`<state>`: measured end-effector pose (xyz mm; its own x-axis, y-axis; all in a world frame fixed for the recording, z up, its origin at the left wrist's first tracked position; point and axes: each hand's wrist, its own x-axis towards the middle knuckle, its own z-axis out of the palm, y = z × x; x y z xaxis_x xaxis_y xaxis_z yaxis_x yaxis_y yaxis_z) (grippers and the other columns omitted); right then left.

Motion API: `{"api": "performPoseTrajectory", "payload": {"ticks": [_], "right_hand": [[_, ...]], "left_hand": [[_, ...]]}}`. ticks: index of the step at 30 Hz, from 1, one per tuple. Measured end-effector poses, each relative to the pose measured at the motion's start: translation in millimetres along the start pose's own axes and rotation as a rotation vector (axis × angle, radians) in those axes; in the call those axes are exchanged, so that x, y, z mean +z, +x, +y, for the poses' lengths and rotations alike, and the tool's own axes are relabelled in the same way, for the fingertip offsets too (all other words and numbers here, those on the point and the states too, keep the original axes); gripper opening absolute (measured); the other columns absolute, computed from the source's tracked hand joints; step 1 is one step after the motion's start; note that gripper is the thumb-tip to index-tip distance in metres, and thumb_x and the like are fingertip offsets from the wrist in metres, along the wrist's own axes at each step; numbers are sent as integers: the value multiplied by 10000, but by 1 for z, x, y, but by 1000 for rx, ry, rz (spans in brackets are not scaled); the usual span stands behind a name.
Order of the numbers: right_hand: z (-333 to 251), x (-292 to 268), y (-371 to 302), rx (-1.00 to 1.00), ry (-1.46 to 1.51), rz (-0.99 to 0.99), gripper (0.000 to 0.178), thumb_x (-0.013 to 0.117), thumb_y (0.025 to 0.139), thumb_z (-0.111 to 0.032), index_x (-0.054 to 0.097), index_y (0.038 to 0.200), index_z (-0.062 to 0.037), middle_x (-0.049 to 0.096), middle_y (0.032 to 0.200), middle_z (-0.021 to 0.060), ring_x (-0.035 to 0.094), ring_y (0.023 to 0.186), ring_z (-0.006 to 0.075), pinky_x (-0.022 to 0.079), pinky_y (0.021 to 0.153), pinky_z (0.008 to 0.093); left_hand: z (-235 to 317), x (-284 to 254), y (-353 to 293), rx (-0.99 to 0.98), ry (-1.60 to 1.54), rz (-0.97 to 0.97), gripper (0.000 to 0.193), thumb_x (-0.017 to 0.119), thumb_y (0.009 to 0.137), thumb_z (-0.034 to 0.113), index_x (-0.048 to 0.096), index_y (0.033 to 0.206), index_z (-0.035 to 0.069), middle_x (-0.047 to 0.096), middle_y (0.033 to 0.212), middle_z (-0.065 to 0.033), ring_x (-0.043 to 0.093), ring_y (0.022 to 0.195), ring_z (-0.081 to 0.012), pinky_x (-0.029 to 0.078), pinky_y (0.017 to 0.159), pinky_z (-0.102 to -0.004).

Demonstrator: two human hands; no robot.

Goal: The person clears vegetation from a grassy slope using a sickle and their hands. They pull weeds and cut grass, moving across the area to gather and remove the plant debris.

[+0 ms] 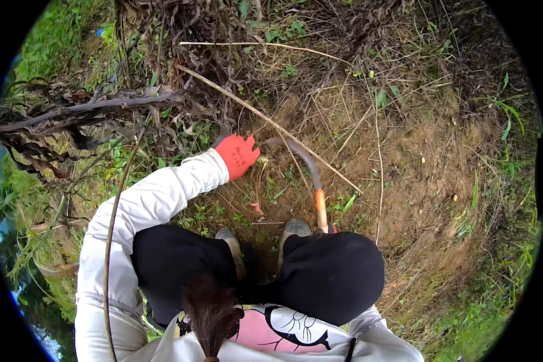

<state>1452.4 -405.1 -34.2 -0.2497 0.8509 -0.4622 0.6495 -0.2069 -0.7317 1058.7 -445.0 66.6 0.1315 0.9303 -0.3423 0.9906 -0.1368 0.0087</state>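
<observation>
My left hand (238,157), in a red-orange glove, reaches low to the ground ahead of my knees. Its fingers are curled in by some thin weeds, and what they grip is too small to make out. A sickle (308,161) with a dark curved blade and an orange-and-wood handle lies across the soil to the right, its blade tip bending toward the left glove. Only a sliver of my right hand (332,228), red-gloved, shows at the handle's lower end; my right knee hides the rest. The hand appears closed round the handle.
A long dry stalk (271,122) slants between glove and blade. Withered, leafy branches (90,108) crowd the left, and a thin bent stem (116,217) crosses over my left sleeve. My boots (295,228) stand close behind the blade. Bare soil with dry grass (428,193) spreads rightward.
</observation>
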Motion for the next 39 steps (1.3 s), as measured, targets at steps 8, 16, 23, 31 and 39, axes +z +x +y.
{"api": "performPoseTrajectory", "payload": {"ticks": [8, 16, 23, 31, 39], "right_hand": [[-130, 63, 67, -5, 705, -452, 167, 526, 897, -107, 479, 1056, -87, 460, 646, -30, 419, 493, 70, 346, 437, 234], [-189, 74, 84, 16, 727, -583, 327, 499, 902, -123, 397, 1208, -77, 503, 675, 27, 452, 485, 98, 379, 437, 248], [-203, 71, 117, 13, 695, -666, 410, 521, 892, -141, 371, 1273, -126, 502, 665, 8, 446, 478, 88, 377, 426, 249], [-265, 143, 193, -577, -155, -606, 549, 543, 854, -354, 364, 1287, -68, 604, 749, 117, 567, 548, 221, 447, 508, 338], [-269, 153, 128, 48, 453, -936, 203, 575, 865, -252, 466, 955, -105, 505, 616, 21, 458, 446, 116, 382, 412, 281]], "left_hand": [[-67, -70, 39, 13, 422, 241, 239, 509, 740, 119, 634, 914, 13, 444, 1290, -166, 336, 1276, -290, 274, 1061, -422], [-169, -125, 20, -580, 321, -3, 640, 572, 792, 407, 380, 1320, 100, 484, 1232, -156, 476, 1120, -299, 342, 971, -426], [-151, -111, 4, -458, 378, -292, 1170, 815, 447, 489, 242, 1399, 122, 390, 1280, -258, 387, 1192, -405, 261, 1037, -486], [-148, -62, -13, -442, 622, -32, 539, 476, 805, 181, 397, 1337, 211, 429, 1245, -267, 429, 1136, -423, 311, 995, -519], [-170, -43, -45, -542, 452, 86, 564, 498, 769, 93, 434, 1296, 283, 499, 1086, -194, 492, 1027, -343, 385, 902, -460]]}}
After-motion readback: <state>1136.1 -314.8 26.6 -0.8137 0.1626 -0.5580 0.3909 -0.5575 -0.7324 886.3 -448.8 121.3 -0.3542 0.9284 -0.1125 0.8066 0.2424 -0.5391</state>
